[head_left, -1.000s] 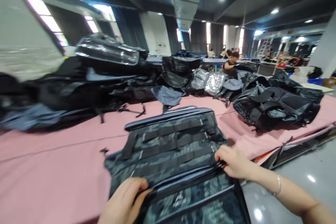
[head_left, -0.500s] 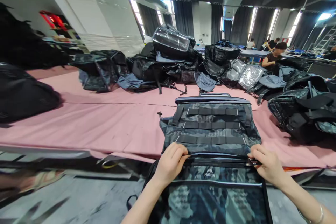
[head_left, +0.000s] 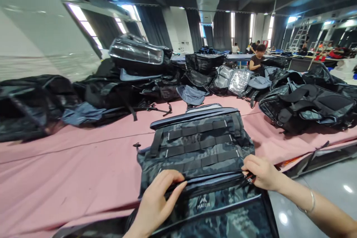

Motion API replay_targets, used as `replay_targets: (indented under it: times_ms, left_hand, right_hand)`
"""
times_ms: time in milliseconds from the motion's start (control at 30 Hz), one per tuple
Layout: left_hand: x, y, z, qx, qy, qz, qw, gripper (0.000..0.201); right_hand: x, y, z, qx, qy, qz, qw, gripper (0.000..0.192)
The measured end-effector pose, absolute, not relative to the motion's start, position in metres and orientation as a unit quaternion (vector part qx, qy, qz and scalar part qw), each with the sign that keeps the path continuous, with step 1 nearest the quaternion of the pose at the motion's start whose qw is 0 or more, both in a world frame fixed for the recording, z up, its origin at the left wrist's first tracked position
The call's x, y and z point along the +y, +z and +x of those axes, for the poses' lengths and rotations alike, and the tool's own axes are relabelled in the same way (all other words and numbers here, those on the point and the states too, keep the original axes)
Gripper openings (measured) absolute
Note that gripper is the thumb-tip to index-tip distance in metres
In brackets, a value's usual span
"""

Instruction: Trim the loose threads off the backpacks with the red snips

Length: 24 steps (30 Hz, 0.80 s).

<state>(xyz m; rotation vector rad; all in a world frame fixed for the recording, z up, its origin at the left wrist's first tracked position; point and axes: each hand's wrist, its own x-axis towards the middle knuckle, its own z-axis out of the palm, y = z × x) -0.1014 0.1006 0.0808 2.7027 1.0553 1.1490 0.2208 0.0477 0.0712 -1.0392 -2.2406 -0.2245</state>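
Backpack: a black and dark-camouflage fabric backpack (head_left: pixel 200 145) lies on the near part of the table, its nearest portion reaching past the edge towards the wearer.
Near panel: camouflage cloth with a white printed logo (head_left: pixel 203 202) and a pale seam; it looks thin and smooth, so a flat palm might slip where a pinch would grip.
Left hand (head_left: pixel 158 200): fingers curled against the thumb, gripping the left part of the opening's edge.
Right hand (head_left: pixel 260 173): pinching the right end of the same edge, beside small dark pieces (head_left: pixel 249 176) that may be zip pulls.
Opening: a narrow slit with blue-grey lining (head_left: pixel 214 179) between the hands; probably soft and floppy, best tensioned from both ends.
Webbing rows: flat black straps (head_left: pixel 203 143) across the far half, likely sturdier holds than loose cloth.
Weight: probably light for its bulk, and hardly fragile; contents cannot be told.
Table: covered in pink cloth (head_left: pixel 83 178), lightly wrinkled.
Far right: dark bags with black padded straps (head_left: pixel 309 108), well apart from the backpack.
Far side: a heap of black bags, one with a shiny clear cover (head_left: pixel 136 52) on top.
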Motion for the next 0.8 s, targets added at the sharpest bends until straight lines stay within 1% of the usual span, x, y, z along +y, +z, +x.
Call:
replay_targets:
  times_ms: [100, 200, 367, 400, 533, 633, 733, 800]
  left_hand:
    - [0.105, 0.098, -0.064, 0.313, 0.363, 0.877, 0.022, 0.009]
    - [0.115, 0.11, -0.019, 0.298, 0.395, 0.869, 0.031, 0.009]
    - [0.142, 0.119, 0.031, 0.321, 0.429, 0.834, 0.13, 0.023]
    - [0.147, 0.12, 0.035, 0.32, 0.428, 0.832, 0.15, 0.022]
    - [0.156, 0.119, 0.041, 0.298, 0.428, 0.827, 0.212, 0.006]
    - [0.15, 0.117, 0.04, 0.289, 0.444, 0.814, 0.24, 0.004]
    - [0.139, 0.114, 0.038, 0.294, 0.464, 0.795, 0.257, 0.003]
    - [0.131, 0.111, 0.037, 0.299, 0.469, 0.787, 0.268, 0.004]
  right_hand:
    - [0.043, 0.075, 0.21, -0.861, -0.13, -0.386, 0.306, 0.015]
    - [0.039, 0.079, 0.201, -0.865, -0.159, -0.384, 0.282, 0.016]
    - [0.035, 0.08, 0.2, -0.87, -0.167, -0.391, 0.251, 0.016]
    - [0.034, 0.079, 0.201, -0.871, -0.165, -0.392, 0.247, 0.016]
    - [0.034, 0.08, 0.205, -0.871, -0.137, -0.406, 0.239, 0.017]
    - [0.035, 0.09, 0.208, -0.857, -0.039, -0.431, 0.279, 0.018]
    - [0.035, 0.105, 0.215, -0.801, 0.08, -0.467, 0.366, 0.017]
    - [0.038, 0.111, 0.22, -0.757, 0.104, -0.488, 0.421, 0.02]
